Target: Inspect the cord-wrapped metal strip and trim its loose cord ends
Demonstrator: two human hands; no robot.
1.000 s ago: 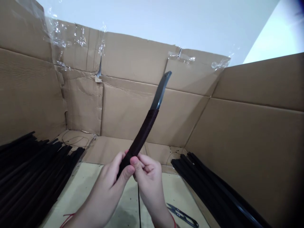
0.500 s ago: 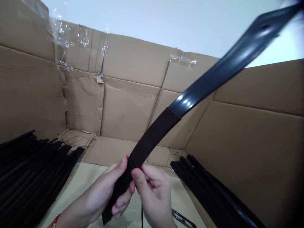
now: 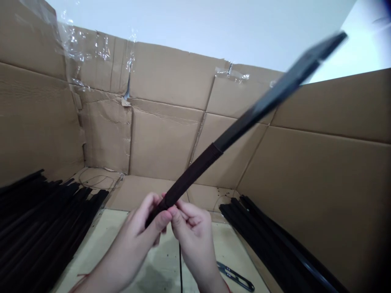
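Note:
A long dark strip (image 3: pixel 253 116), seen nearly edge-on, slants from my hands up to the right. Its lower part is a dark brown wrapped grip (image 3: pixel 193 174) with fine ridges near the top. My left hand (image 3: pixel 143 230) is closed round the lower end of the grip, which is mostly hidden by the fingers. Close against it, my right hand (image 3: pixel 194 232) pinches at the wrap with thumb and forefinger. A thin dark cord (image 3: pixel 181 268) hangs from beneath the right hand down over the pale board; the pinched bit itself is hidden.
Several long black strips lie piled at left (image 3: pixel 51 215), and another pile lies at right (image 3: pixel 262 236). Black thread snips (image 3: pixel 235 277) rest on the pale board (image 3: pixel 226 240) beside my right wrist. Taped cardboard walls (image 3: pixel 165 138) surround the work area.
The strip has turned about its length, from showing its broad glossy face to its narrow edge. Its tip has swung down and left. My left hand has rolled over with it.

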